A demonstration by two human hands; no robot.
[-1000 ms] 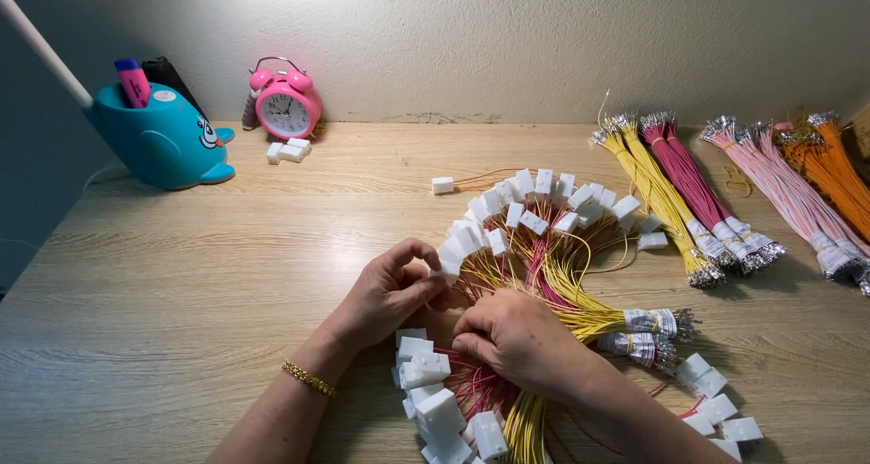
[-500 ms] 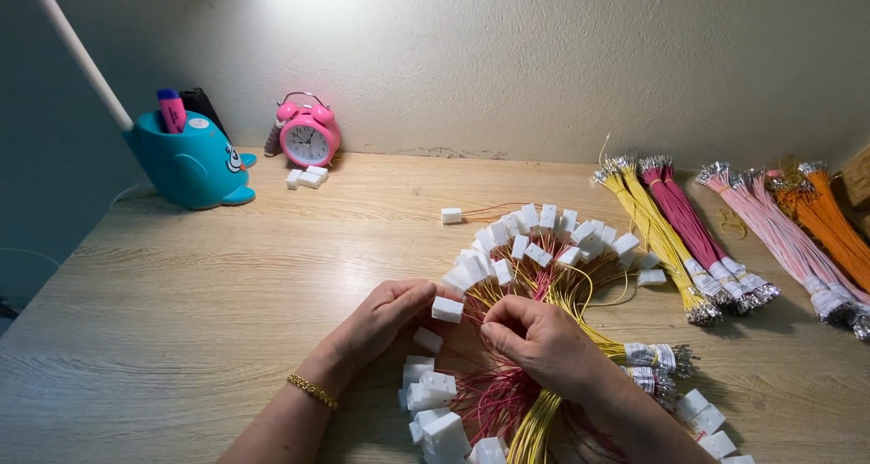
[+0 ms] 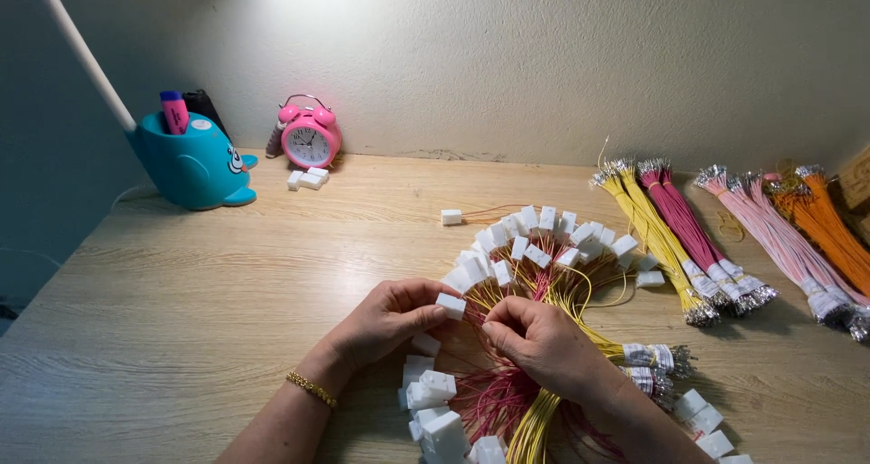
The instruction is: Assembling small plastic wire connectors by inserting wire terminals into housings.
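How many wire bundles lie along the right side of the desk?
4: yellow bundle, magenta bundle, pink bundle, orange bundle, left to right. More may lie beyond the frame.

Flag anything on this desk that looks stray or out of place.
One white connector lies alone on the wooden desk, apart from the fanned pile. A few more white blocks sit by the pink alarm clock. Nothing looks damaged or spilled.

White plug (image 3: 450, 304) pinched at left fingertips above the table, beside a fan of plug-ended yellow and pink wires (image 3: 544, 274).
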